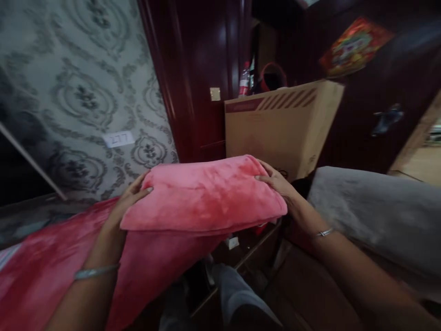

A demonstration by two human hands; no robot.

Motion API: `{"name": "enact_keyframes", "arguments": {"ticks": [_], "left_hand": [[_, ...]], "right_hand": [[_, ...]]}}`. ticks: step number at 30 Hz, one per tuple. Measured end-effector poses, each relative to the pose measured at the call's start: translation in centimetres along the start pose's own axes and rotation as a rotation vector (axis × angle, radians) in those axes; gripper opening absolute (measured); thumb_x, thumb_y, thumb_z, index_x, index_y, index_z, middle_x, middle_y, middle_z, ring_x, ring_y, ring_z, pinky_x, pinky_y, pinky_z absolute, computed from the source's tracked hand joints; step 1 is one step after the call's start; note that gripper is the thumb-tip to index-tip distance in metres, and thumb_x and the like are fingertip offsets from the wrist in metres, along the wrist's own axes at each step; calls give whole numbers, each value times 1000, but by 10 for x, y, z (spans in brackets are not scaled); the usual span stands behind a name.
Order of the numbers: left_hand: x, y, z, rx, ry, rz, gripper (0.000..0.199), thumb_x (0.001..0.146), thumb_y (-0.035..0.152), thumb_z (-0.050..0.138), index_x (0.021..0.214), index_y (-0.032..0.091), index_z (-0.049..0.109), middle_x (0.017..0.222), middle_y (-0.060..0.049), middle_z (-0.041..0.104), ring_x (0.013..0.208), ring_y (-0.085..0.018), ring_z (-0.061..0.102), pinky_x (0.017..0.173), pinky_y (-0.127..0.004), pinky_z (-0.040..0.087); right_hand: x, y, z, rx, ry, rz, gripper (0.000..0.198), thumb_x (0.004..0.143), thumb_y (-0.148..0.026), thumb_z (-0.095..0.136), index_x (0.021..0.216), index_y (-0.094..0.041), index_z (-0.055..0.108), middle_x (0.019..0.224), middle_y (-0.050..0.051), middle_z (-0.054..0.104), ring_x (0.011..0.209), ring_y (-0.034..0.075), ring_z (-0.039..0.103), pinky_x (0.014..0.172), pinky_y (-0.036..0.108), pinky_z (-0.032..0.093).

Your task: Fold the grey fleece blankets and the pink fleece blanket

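Note:
A pink plush blanket [203,197] is held up in front of me, its upper part folded into a thick, roughly rectangular pad. My left hand [132,197] grips the left end, thumb on top and fingers behind the edge. At the other end, my right hand [275,184] has its thumb over the top, with the remaining fingers hidden behind the cloth. More pink plush cloth spreads below and to the left; whether it is all one piece I cannot tell.
Beyond the blanket stands a large cardboard box [268,128], with a red-capped bottle [244,82] behind it. A grey padded seat [372,216] is on the right. Patterned wallpaper [82,96] with a label reading 277 [119,139] covers the left wall.

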State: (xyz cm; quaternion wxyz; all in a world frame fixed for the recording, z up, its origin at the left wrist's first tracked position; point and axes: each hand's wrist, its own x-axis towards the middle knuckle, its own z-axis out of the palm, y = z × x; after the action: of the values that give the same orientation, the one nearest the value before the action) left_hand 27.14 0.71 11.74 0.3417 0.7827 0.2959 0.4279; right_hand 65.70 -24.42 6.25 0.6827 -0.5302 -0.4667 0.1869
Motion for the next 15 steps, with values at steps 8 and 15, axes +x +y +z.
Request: {"name": "enact_keyframes", "arguments": {"ticks": [8,15], "left_hand": [[15,-38,-58,3,73,-337,76,57,38,86,127,16,66,114,-12,75,109,-29,68,101,-43,53],[-110,-89,-24,-112,414,-518,16,77,26,74,69,15,65,55,1,59,52,-11,54,54,-20,44]], "right_hand": [[-11,87,109,203,68,223,106,62,-44,82,156,-30,36,153,8,50,135,30,52,112,49,44],[-59,135,144,222,128,588,112,57,-38,81,157,-28,31,139,11,62,114,31,67,97,49,57]]}}
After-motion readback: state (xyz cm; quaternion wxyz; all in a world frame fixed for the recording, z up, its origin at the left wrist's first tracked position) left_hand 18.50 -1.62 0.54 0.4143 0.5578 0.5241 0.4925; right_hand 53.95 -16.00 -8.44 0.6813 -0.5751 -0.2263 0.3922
